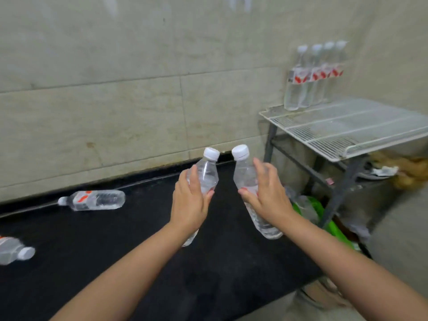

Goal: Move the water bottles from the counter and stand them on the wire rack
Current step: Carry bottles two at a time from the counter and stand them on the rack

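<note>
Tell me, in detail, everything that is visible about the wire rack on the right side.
The wire rack is a flat white shelf of thin parallel wires with a raised rim, resting on a grey metal frame with slanted bars. It stands against the tiled wall, to the right of the black counter and higher than it. Four clear water bottles with white caps and red-and-white labels stand upright in a row at its back left corner. The rest of its surface holds nothing.

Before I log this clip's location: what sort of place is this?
Likely a back kitchen or storeroom: tiled wall, black counter, and a wire rack on a metal frame, with clutter beneath it.
</note>
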The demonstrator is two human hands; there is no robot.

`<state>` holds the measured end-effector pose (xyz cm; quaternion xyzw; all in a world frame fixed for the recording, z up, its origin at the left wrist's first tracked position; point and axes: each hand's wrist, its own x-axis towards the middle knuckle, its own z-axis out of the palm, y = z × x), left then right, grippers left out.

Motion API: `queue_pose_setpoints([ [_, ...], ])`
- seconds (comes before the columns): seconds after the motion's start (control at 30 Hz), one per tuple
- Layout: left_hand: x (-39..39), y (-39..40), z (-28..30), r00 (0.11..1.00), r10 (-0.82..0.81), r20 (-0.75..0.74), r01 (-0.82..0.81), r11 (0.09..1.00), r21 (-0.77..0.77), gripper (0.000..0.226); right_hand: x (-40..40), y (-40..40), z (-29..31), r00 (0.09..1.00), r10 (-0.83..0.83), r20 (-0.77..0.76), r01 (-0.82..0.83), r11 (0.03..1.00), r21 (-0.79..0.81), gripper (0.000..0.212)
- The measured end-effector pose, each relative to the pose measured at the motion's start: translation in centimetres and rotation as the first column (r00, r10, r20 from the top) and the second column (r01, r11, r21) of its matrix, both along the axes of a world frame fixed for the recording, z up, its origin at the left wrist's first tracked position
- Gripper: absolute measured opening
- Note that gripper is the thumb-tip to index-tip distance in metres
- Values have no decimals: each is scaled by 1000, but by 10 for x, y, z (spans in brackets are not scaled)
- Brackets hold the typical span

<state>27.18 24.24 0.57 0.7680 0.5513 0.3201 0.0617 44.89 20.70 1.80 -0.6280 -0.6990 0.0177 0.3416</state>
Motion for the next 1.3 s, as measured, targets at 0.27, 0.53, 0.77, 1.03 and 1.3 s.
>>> queue_pose_setpoints([
  [0.27, 217, 30, 83, 954, -125, 273, 51, 963, 263, 67, 199, 15, 105, 994, -80, -71, 100, 927, 362, 71],
  [0.53, 344, 75, 134, 947, -156, 282, 12, 892, 452, 65, 330, 66, 137, 984, -123, -127, 169, 870, 464, 71],
  [0.77, 424, 156, 143, 919, -106, 379, -33, 939, 342, 65, 404, 142, 125, 971, -138, -196, 212, 876, 434, 69],
  [1.03, 486, 248, 128, 912, -5, 411, -95, 970, 223, 68, 452, 248, 110, 961, -93, -259, 175, 933, 313, 68],
  [1.3, 510, 304, 129, 842, 277, 462, -366, 924, 114, 65, 449, 343, 123, 871, 92, -482, 30, 970, 240, 76],
])
